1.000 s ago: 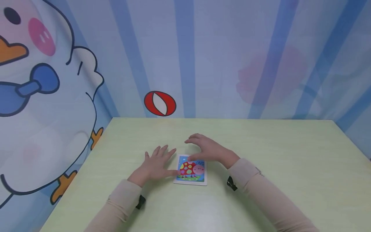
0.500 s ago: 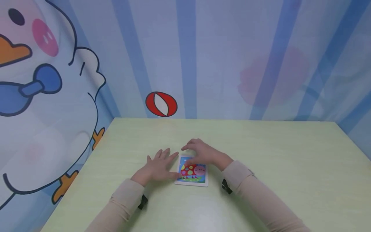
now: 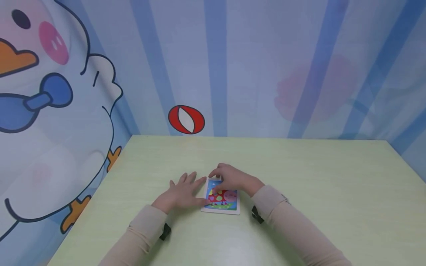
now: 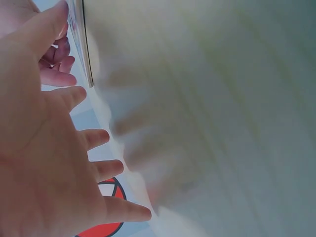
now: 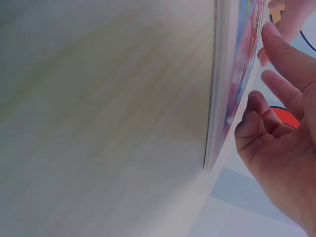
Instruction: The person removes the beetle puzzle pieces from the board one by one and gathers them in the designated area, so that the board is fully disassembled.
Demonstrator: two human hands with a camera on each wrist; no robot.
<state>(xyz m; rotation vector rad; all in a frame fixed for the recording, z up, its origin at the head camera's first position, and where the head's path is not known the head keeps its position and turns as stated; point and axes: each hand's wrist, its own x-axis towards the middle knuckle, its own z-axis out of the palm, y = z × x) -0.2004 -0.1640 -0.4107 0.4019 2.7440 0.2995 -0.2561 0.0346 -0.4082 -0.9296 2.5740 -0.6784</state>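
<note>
A small board (image 3: pixel 223 207) with a white border and a ladybug picture on blue lies flat on the table in the head view. My left hand (image 3: pixel 183 192) is at its left side, fingers spread and thumb over the lower left of the picture. Above the top edge, my right hand (image 3: pixel 234 177) reaches across with its thumb over the ladybug, hiding part of it. In the right wrist view, this hand (image 5: pixel 284 143) has bent fingers and nothing visible between thumb and forefinger. The left wrist view shows the board's thin edge (image 4: pixel 81 44) by the left thumb.
The pale green tabletop (image 3: pixel 316 177) extends around the board on all sides. Behind it hangs a blue striped backdrop (image 3: pixel 246 66) with a printed red and white ball (image 3: pixel 186 119). A large printed bird (image 3: pixel 50 159) covers the left side.
My right hand has come left and down toward the board, its thumb moving further over the ladybug. The left hand and the board stay nearly in place; the whole view shifts slightly.
</note>
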